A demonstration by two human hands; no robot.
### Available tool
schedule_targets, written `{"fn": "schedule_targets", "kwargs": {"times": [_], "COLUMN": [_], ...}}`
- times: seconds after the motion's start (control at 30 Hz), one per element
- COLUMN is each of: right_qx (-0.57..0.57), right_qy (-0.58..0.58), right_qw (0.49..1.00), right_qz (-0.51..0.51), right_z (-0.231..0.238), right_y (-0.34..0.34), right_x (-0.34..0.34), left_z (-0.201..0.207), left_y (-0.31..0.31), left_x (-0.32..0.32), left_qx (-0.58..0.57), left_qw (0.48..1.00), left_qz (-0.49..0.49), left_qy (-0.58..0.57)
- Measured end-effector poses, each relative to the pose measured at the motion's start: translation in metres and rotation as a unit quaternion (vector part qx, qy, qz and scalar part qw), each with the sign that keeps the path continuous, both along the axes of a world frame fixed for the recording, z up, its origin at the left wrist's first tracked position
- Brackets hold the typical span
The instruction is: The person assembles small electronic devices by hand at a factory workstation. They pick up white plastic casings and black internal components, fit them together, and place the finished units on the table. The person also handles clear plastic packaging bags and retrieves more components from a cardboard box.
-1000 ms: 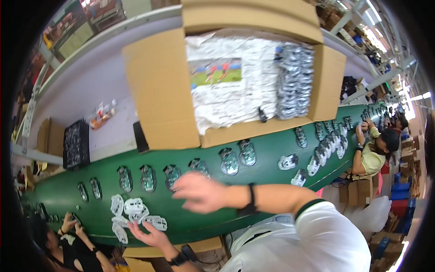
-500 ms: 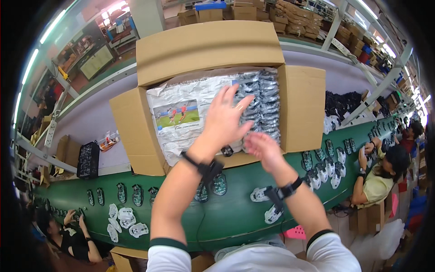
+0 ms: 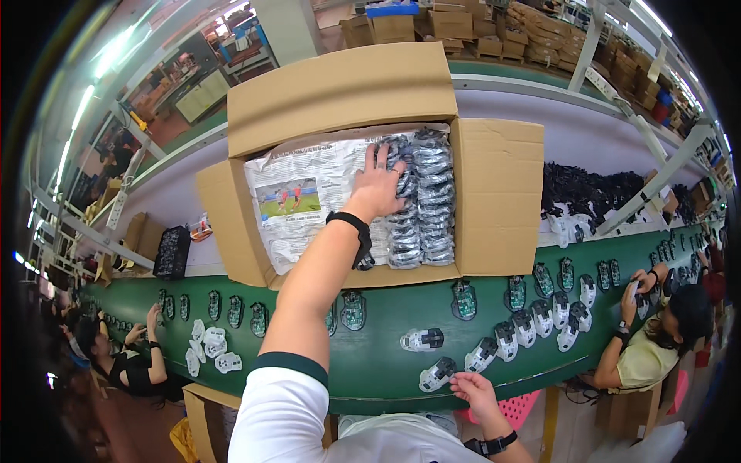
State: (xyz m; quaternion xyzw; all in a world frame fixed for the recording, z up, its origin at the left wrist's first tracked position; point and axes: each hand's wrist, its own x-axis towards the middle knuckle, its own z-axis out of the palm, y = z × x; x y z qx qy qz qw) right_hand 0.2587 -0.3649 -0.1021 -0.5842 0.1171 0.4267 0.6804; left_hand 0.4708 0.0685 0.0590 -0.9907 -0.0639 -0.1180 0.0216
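Note:
My left hand point(image 3: 377, 185) lies with fingers spread over a column of parts in clear, shiny bags point(image 3: 432, 193). They are stacked in the right side of an open cardboard box point(image 3: 498, 193). A printed newspaper sheet point(image 3: 289, 166) covers the box's left side, beside that hand. Near the bench's front edge, my right hand point(image 3: 475, 390) pinches the end of a half-assembled white and black computer mouse point(image 3: 438, 374). Another such mouse point(image 3: 421, 339) lies just beyond it.
A curved row of open mice point(image 3: 525, 328) runs to the right on the green bench point(image 3: 386, 378). Circuit boards point(image 3: 353, 310) stand along the box's near side, and white shells point(image 3: 214, 339) lie to the left. Co-workers sit at both ends, one in a yellow top point(image 3: 644, 351).
My right hand has left the box's near edge and come down to a mouse at the bench's front. My left hand has settled on the bagged parts. The view has shifted.

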Motion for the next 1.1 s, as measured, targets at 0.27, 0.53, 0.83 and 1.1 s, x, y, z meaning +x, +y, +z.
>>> {"fn": "schedule_targets", "kwargs": {"times": [0.27,0.53,0.83,1.1], "right_qx": [0.076,0.054,-0.049,0.113], "right_qy": [-0.128,-0.169,-0.327,-0.143], "right_qw": [0.989,0.95,0.828,0.943], "right_qz": [-0.014,0.256,0.452,0.279], "right_z": [0.019,-0.003,-0.003,0.011], "right_y": [0.039,0.099,0.275,0.382], "right_x": [0.024,-0.034,-0.124,-0.159], "left_z": [-0.021,-0.116,-0.201,-0.173], "left_y": [-0.007,-0.058,0.039,0.052], "left_x": [-0.075,-0.41,-0.525,-0.535], "left_qx": [-0.086,-0.164,-0.347,-0.808], "left_qw": [0.952,0.979,0.818,0.471], "left_qz": [0.011,0.107,0.365,0.198], "left_qy": [-0.295,0.05,-0.279,-0.293]}}
